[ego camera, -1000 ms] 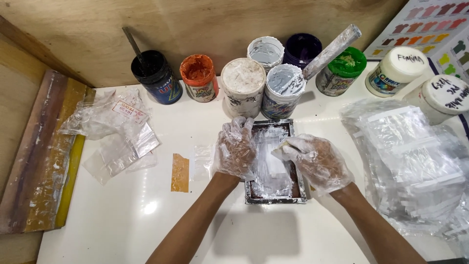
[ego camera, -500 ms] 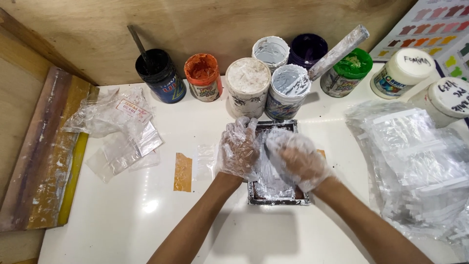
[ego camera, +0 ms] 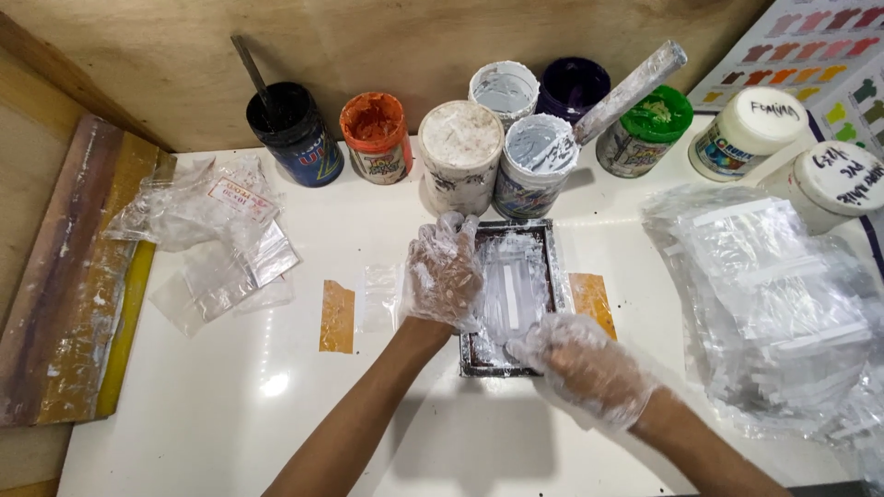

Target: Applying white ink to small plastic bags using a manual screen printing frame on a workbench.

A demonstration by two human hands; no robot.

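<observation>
Left hand (ego camera: 444, 273) presses flat at the frame's (ego camera: 512, 293) 9 o'clock edge, steadying it; right hand (ego camera: 582, 366) grips its 5 o'clock corner.

1. Both hands wear thin, crinkled, clear plastic gloves: the left hand (ego camera: 444, 273) at 9 o'clock of the small frame (ego camera: 512, 296), the right hand (ego camera: 589, 368) at 5 o'clock.
2. The frame looks like dark metal, smeared with matt white paint.
3. The table (ego camera: 230, 405) is smooth, glossy white.
4. At 3 o'clock lies a heap of shiny clear plastic bags (ego camera: 773, 304).
5. At 12 o'clock stand paint-crusted plastic jars (ego camera: 460, 156).
6. The back wall (ego camera: 184, 46) is matt wood.
</observation>
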